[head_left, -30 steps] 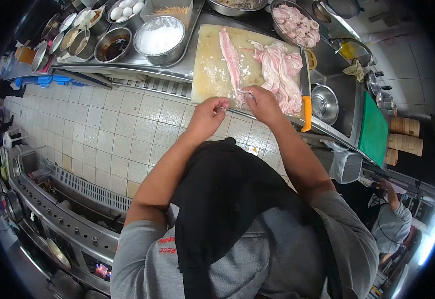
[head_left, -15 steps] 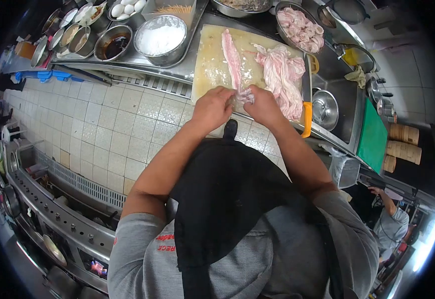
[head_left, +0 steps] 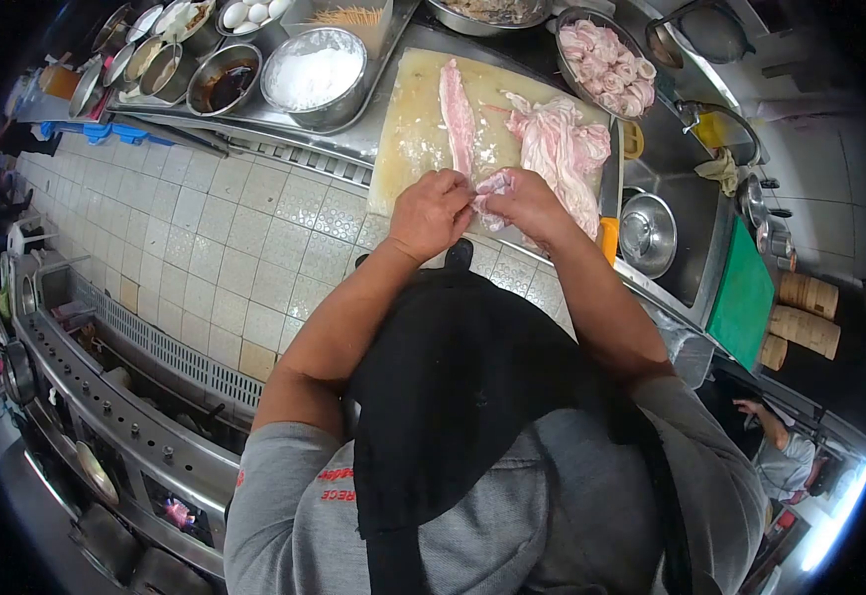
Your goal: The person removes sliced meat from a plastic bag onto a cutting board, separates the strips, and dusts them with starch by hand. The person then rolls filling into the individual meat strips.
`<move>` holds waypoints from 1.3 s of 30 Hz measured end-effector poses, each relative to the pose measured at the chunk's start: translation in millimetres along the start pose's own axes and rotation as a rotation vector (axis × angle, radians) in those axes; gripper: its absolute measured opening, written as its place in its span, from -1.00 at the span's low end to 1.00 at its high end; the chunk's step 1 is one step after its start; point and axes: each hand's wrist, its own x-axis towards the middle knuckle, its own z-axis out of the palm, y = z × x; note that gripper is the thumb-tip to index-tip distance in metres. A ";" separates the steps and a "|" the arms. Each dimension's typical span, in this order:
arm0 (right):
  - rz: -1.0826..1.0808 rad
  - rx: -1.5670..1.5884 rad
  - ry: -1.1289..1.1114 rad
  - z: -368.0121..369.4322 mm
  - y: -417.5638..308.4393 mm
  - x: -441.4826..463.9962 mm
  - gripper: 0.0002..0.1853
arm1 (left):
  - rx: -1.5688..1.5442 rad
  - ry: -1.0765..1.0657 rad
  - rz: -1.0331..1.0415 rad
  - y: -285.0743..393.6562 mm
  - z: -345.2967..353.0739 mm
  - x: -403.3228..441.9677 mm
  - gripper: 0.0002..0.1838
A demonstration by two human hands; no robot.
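A cutting board (head_left: 408, 129) lies in front of me, dusted with white powder. On it a long, thin pink meat strip (head_left: 457, 109) stretches away from my left hand (head_left: 431, 213). My right hand (head_left: 527, 206) is closed around a bunched piece of meat (head_left: 493, 188) at the board's near edge. Against that same piece the fingers of my left hand are pinched together; their tips are partly hidden. To the right sits a loose pile of thin, pale pink meat slices (head_left: 562, 149).
A bowl of white powder (head_left: 315, 71) stands left of the board, beside a bowl of dark sauce (head_left: 225, 81). Rolled meat pieces fill a bowl (head_left: 606, 64) at the back right. A sink with a metal bowl (head_left: 648, 236) is on the right. Another person (head_left: 785, 451) stands behind, lower right.
My right hand has turned and lifted slightly, so more of the bunched meat shows between my hands. The strip and the pile stay on the board. The view has shifted slightly.
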 end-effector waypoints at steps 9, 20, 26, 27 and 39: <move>-0.225 -0.416 0.142 -21.0 -21.3 -2.9 -0.68 | -0.039 0.023 0.049 -3.4 0.1 -1.9 -0.81; -0.389 -0.512 0.398 -120.9 -87.1 139.2 -0.67 | -0.117 -0.027 0.024 -5.5 -5.6 0.4 -0.78; -0.424 -0.874 0.426 -138.0 -108.9 251.2 -0.69 | -0.171 -0.065 -0.019 -6.3 -7.5 3.5 -0.74; -0.371 -0.909 0.398 -135.7 -110.5 265.8 -0.69 | -0.164 -0.067 -0.026 -6.3 -7.9 4.1 -0.74; -0.179 -1.136 0.277 -136.4 -108.4 336.0 -0.63 | -0.190 -0.100 -0.094 -8.1 -9.3 5.5 -0.73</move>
